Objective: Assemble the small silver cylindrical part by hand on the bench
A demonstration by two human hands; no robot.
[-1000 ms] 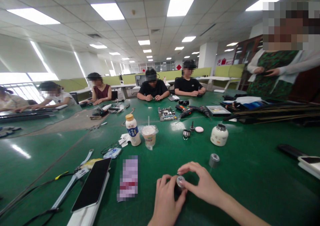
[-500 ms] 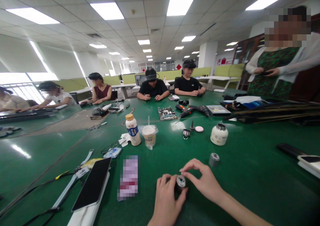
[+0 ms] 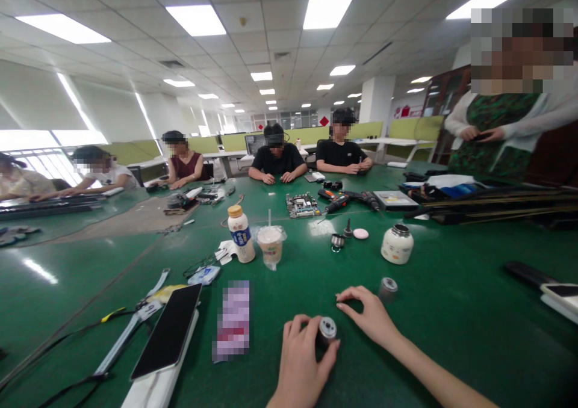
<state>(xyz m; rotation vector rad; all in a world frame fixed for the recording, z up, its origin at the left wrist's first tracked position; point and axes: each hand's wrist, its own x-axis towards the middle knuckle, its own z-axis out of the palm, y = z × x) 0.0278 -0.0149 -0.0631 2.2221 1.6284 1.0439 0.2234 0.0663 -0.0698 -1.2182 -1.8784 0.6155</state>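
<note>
My left hand is closed round the side of a short metal cylinder, which stands on the green table with several small holes showing in its top face. To the right and a little beyond it, my right hand is held in a pinch, thumb and forefinger together. A tiny thing may be at those fingertips, too small to name. Just behind the right hand stands a second metal cylinder, apart from both hands.
A white jar, a pink disc and small metal parts lie farther back. To the left are a bottle, a lidded cup, a purple packet and a phone. Beyond are a circuit board, power drills and several people.
My right hand has moved right, away from the cylinder's top, its fingers still pinched. My left hand stays on the cylinder in the same place.
</note>
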